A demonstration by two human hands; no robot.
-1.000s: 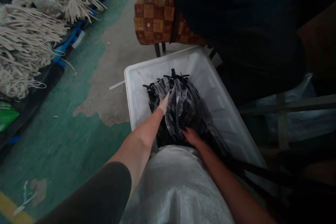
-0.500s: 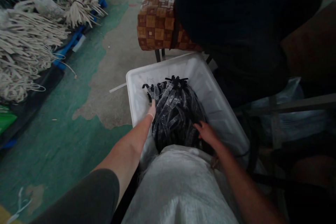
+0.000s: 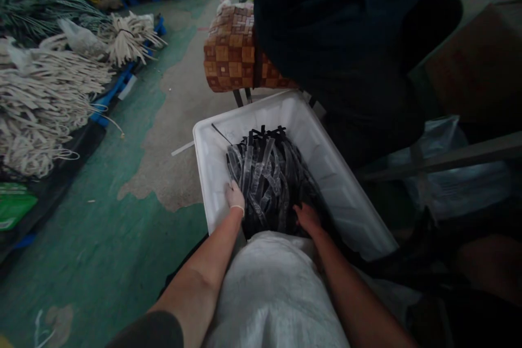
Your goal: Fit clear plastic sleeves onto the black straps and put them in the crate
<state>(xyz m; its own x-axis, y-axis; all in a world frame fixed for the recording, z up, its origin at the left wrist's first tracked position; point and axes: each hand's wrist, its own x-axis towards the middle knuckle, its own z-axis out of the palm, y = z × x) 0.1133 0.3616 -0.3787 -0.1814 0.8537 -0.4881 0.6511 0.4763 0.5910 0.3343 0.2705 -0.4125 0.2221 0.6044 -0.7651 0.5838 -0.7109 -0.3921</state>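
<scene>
A thick bundle of black straps (image 3: 261, 174), many wrapped in clear film, lies in a white plastic bin (image 3: 346, 206). My left hand (image 3: 235, 197), in a pale thin glove, is at the bundle's left side beside the bin wall. Its fingers look apart, though they are partly hidden. My right hand (image 3: 308, 218) is on the right side of the bundle, fingers curled into the black straps. Between my forearms a whitish woven sack or apron (image 3: 281, 288) covers the near end of the bundle.
Beyond the bin stands a seat with a brown checkered cushion (image 3: 232, 54). A person in dark clothing (image 3: 346, 27) is close by on the right. Bundles of pale cords (image 3: 49, 87) lie on a blue pallet (image 3: 116, 92) to the left. A metal bar (image 3: 468, 155) runs at right.
My left hand has drawn back toward me along the bundle's side. My right hand has shifted slightly left and nearer. The view has tilted up a little.
</scene>
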